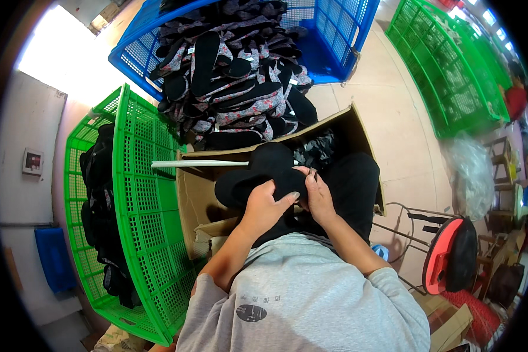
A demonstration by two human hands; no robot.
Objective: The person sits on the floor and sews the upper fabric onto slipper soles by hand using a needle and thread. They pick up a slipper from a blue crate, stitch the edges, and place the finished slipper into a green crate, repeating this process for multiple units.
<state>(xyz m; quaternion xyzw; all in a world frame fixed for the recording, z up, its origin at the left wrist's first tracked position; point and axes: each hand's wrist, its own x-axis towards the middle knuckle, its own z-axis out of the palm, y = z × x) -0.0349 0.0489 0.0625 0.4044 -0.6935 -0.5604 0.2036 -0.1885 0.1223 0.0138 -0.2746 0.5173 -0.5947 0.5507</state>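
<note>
I have the black slipper [234, 186] up in front of me, above my lap, at the near side of an open cardboard box [193, 202]. My left hand [263, 206] grips it, thumb pressed on the near side and the other fingers mostly hidden by the fabric; I take this to be the steadying grip. My right hand [318, 196] is bent in close, thumb and fingers pinching a small dark thing [313, 173] at the slipper's right edge, too small to name. With both hands this near, the edge probably gives less. I can't tell whether a second slipper lies against the first.

The box sits just beyond my knees, with dark scraps [317, 148] in it, likely so that bits fall within reach. The pile of slippers [240, 100] spills from the blue basket [337, 35] toward me, which seems handy for both arms.

As for room, the box's raised flap borders my work ahead, and a pale strip [199, 163] juts out left past its rim. The tall green crate [149, 158] crowds my left elbow. My freest side looks to be the right, over bare floor [405, 146], as far as the red-and-black seat [437, 258].
</note>
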